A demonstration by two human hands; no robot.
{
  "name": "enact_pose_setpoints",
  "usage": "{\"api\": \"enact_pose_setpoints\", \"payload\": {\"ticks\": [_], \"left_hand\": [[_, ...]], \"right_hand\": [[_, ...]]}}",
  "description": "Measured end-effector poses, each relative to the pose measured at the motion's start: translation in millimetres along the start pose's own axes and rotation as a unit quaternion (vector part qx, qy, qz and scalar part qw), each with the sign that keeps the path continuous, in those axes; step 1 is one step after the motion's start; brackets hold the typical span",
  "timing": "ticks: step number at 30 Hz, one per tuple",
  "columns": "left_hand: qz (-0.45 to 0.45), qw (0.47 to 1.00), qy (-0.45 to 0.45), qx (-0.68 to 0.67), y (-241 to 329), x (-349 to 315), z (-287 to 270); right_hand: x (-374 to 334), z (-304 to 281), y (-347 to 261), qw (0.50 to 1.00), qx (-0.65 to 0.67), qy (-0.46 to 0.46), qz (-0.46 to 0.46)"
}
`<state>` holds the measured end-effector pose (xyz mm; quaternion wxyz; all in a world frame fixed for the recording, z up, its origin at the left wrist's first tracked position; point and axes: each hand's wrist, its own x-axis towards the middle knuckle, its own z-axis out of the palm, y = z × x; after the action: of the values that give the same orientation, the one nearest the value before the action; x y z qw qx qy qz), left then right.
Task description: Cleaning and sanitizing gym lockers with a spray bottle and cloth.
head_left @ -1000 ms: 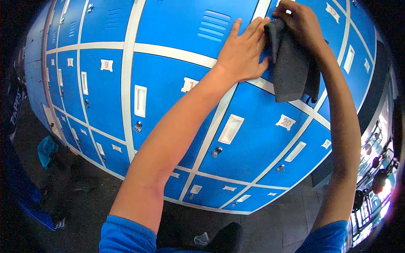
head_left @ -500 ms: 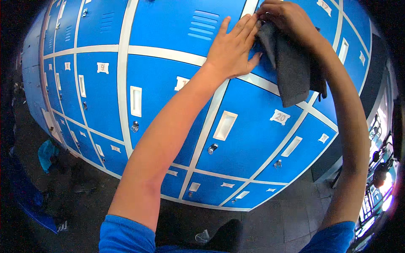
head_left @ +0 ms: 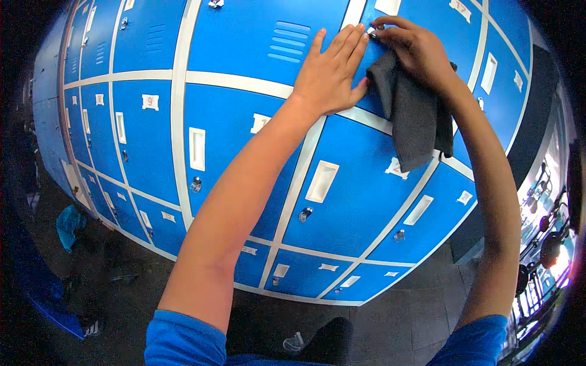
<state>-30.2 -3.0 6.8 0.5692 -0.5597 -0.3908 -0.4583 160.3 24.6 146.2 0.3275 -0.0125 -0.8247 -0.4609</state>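
Two-handed, both up at the lockers. With right hand (head_left: 424, 58), at 1 to 2 o'clock, grasps dark grey cloth (head_left: 415, 122) in curled fingers, exact grip hidden; with thumb and forefinger, pinches at or near metal lock (head_left: 373, 33), contact unclear. With left hand (head_left: 328, 76), just past 12 o'clock, presses flat on locker front, holding nothing, fingertips near lock, thumb tip just beside cloth.

Progress, as judged: has cloth in hand and fingers at lock already. Shows locker door (head_left: 461, 46) apparently shut in its frame. Cannot tell lock turned or unturned, nor how much left to do.

For cloth: hangs from right hand toward 6 o'clock, lower end partly covering number plate (head_left: 397, 168). For lock: sits toward 10 o'clock of right hand, below white recessed handle (head_left: 387, 6).

Farther out: vent slots (head_left: 289, 41) toward 10 o'clock of left hand; turquoise bundle (head_left: 68, 227) on floor, 8 to 9 o'clock; clear cup-like item (head_left: 294, 343), 6 o'clock; blurred equipment (head_left: 543, 238), 3 to 4 o'clock.
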Motion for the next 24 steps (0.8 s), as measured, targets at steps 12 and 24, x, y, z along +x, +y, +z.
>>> {"api": "enact_pose_setpoints", "payload": {"ticks": [12, 24], "left_hand": [[-0.003, 1.0, -0.022, -0.003, 2.0, 1.6, -1.8], [0.0, 0.999, -0.033, -0.02, -0.9, 0.0, -6.8]], "right_hand": [[-6.7, 4.5, -6.8, 0.999, -0.013, 0.029, 0.007], [-8.9, 5.1, -21.4, 0.998, -0.031, 0.059, 0.024]]}}
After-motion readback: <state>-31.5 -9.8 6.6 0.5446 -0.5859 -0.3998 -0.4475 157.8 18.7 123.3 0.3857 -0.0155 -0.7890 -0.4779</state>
